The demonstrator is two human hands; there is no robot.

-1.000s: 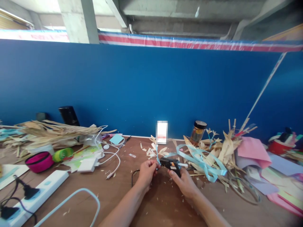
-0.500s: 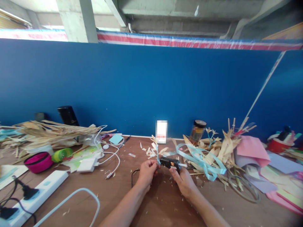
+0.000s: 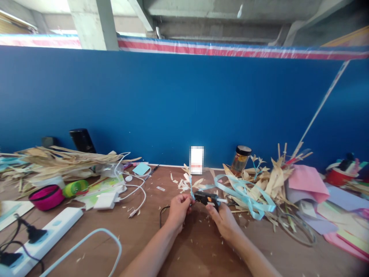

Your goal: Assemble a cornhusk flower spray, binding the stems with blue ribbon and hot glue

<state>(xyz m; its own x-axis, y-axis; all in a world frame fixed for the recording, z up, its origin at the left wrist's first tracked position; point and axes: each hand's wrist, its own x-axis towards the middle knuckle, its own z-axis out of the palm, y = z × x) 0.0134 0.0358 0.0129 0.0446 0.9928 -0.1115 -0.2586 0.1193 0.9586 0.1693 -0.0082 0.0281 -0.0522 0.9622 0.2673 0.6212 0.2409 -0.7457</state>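
From the head camera: pinches a blue stem (image 3: 191,186) narrowly in the left hand (image 3: 179,209), seemingly to steady it; grips a black glue gun (image 3: 205,197) by its handle in the right hand (image 3: 226,221), apparently for aiming, with pale leaves (image 3: 183,184) just beyond the pinch.

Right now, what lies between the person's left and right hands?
The head view shows a black glue gun there, held in the right hand and pointing at the blue stem in the left hand.
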